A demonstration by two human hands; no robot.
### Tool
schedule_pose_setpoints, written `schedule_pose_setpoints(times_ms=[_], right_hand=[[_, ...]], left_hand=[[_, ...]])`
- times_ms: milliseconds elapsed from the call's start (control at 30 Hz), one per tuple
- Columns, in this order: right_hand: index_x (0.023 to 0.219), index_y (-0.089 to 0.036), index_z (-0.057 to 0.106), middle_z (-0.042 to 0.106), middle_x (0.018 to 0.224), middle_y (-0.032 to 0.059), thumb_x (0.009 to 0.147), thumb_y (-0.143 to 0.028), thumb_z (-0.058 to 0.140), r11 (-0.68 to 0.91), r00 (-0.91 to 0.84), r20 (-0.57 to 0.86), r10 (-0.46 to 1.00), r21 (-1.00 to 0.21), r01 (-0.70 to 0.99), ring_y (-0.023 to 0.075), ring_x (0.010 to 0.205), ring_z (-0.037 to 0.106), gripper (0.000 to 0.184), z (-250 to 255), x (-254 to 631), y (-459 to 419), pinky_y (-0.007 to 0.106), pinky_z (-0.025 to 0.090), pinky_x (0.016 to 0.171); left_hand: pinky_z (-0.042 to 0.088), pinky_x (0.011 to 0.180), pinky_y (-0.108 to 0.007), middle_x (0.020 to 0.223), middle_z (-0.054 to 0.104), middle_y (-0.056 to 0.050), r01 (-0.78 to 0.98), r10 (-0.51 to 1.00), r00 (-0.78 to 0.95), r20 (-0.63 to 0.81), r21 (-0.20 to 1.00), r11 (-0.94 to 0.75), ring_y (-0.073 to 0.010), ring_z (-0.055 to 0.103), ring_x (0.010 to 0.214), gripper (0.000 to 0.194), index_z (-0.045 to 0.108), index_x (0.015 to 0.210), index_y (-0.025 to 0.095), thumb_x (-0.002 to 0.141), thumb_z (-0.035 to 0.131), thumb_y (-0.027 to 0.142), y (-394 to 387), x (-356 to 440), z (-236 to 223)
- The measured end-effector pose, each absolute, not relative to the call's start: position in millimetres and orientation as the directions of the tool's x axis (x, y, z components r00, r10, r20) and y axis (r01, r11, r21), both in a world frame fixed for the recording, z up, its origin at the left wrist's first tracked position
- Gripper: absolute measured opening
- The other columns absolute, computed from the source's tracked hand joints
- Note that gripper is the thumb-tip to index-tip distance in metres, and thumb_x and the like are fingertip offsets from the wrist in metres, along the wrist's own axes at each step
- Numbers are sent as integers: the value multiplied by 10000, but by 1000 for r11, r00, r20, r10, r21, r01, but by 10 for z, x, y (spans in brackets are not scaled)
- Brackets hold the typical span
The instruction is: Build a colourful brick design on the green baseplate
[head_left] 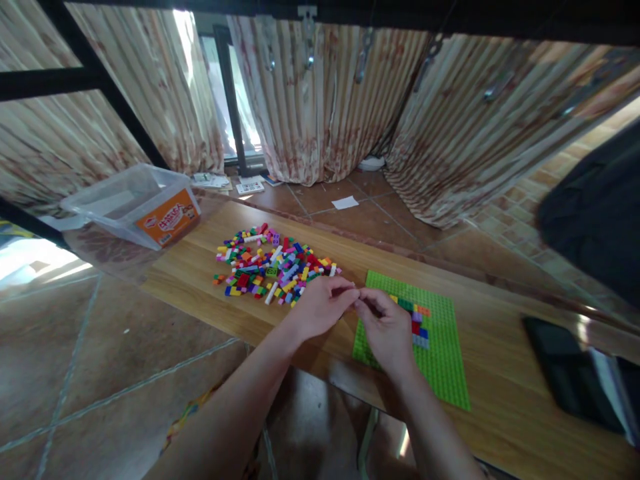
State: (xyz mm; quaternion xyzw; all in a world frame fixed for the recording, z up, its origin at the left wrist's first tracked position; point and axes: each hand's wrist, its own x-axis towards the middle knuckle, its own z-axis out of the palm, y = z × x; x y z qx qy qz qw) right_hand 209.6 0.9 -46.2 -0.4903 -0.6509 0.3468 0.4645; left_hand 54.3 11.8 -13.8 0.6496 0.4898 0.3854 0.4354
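Note:
My left hand (324, 305) and my right hand (389, 327) meet fingertip to fingertip above the table, at the left edge of a green building-block baseplate (443, 353). Both are closed in a pinch. Whatever lies between the fingers is too small or hidden to make out. Coloured toy bricks (417, 327) are set on the baseplate in rows, partly covered by my right hand. Just beyond my left hand spreads a loose pile of small multicoloured bricks (273, 267).
A clear plastic box (120, 207) with an orange label stands past the table's left end. On the right of the wooden table (500, 373) lies a dark tablet-like object (570, 373). Papers (345, 202) lie on the tiled floor before the curtains (325, 107).

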Motion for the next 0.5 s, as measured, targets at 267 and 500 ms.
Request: schedule_pose_setpoints(times_ms=[267, 500], right_hand=[[1028, -203, 677, 726, 952, 48, 851, -324, 646, 247, -62, 240, 969, -922, 297, 171, 861, 674, 217, -376, 2336, -52, 329, 533, 801], [973, -232, 724, 710, 938, 49, 906, -329, 572, 316, -133, 289, 948, -815, 485, 187, 867, 652, 193, -323, 2630, -77, 344, 501, 781]], left_hand=[[529, 755, -247, 850, 746, -49, 129, 988, 156, -3, 991, -18, -143, 674, 777, 167, 723, 868, 131, 770, 595, 87, 144, 789, -245], [550, 812, -275, 934, 748, -78, 168, 974, 218, 65, 980, -103, -161, 701, 853, 205, 682, 938, 126, 780, 575, 49, 114, 1030, -281]])
